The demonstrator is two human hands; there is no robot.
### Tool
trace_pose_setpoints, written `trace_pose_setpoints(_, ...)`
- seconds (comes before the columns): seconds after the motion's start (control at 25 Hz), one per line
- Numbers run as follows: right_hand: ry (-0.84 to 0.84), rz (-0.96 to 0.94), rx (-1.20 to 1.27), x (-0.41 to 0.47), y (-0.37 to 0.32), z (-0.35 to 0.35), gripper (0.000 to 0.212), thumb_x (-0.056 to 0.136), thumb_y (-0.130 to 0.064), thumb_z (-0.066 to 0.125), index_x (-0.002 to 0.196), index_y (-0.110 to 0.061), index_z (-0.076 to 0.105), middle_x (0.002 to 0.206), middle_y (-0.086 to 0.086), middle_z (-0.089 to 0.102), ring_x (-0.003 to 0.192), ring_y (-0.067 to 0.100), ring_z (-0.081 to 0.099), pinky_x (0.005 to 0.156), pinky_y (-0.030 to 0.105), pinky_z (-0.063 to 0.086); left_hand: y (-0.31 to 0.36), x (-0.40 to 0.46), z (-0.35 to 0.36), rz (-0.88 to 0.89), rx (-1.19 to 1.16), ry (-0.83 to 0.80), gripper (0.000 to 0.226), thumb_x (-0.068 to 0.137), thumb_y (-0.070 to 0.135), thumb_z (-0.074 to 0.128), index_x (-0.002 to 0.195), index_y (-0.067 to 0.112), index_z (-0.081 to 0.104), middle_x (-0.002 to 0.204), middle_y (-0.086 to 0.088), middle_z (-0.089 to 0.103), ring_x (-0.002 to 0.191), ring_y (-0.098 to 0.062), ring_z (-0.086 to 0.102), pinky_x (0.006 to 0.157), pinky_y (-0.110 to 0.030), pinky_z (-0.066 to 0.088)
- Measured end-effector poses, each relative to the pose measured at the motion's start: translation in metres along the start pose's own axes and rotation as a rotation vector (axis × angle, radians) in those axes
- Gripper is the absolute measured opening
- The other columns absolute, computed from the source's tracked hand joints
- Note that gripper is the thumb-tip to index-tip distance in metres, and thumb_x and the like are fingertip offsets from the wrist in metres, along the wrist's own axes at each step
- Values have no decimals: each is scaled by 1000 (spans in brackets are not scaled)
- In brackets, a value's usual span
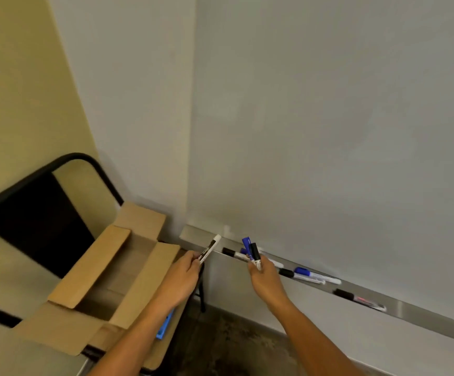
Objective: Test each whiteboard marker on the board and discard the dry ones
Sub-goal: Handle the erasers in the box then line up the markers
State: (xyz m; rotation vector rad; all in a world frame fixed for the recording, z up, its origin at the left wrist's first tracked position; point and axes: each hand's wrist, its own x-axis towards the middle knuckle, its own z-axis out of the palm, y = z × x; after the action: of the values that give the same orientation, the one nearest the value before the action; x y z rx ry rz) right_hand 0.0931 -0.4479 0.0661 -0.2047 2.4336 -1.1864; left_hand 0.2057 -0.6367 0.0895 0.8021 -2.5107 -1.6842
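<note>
- Head view showed a white-barrelled marker (pixel 210 248) with a dark label pinched in the left hand (pixel 182 278); that grip was closed on its lower end, and the marker slanted up and to the right, its white tip near the left end of the tray (pixel 423 310).
- The right hand (pixel 265 280) had its grip closed on two markers held together and pointing upward: a blue-capped marker (pixel 247 246) and a black-capped marker (pixel 255 252), touching side by side.
- More markers lay along the metal tray under the whiteboard (pixel 328 118): a black-capped one (pixel 232 253) just left of the right hand, a pair to its right made of a black-capped tray marker (pixel 300 276) and a blue-capped tray marker (pixel 316 275) lying side by side, and a dark marker (pixel 358 299) further right, well apart from the pair.
- The whiteboard surface above the tray looked bare of marks, though it was dim.
- An open cardboard box (pixel 106 278) with its flaps spread sat left of the hands on a wooden counter (pixel 163 348), below and beside the left hand.
- A blue object (pixel 164 325) showed by the left forearm at the counter's edge; I could not tell what it was.
- A black-framed chair back (pixel 44 202) stood behind the box against the yellowish wall (pixel 17 77).
</note>
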Motion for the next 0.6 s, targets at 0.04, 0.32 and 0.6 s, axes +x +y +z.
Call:
trace_pose_setpoints(0.04,24,-19,-61,1,15,-18,27,106,-25,45,132,-20,51,105,5,61,79,8,56,67,21,45,9,4,16,27,34,-18,19,103,21,41,97,24,58,85,5,62,79,-12,59,61,-21,39)
trace_pose_setpoints(0.32,161,-39,-359,4,157,-162,31,101,-13,54,131,-18,59,125,6,53,92,15,57,84,24,47,71,27,173,205,237,-165,16,103,20,44,115,22,53,100,2,53,81,-7,52,73,-21,41)
trace_pose_setpoints(0.6,194,-11,-650,10,269,-288,33,95,-9,63,125,-22,69,106,5,64,89,17,57,82,24,49,134,39,339,294,476,-247,16,99,18,52,113,16,60,103,-1,49,88,-15,52,80,-23,43)
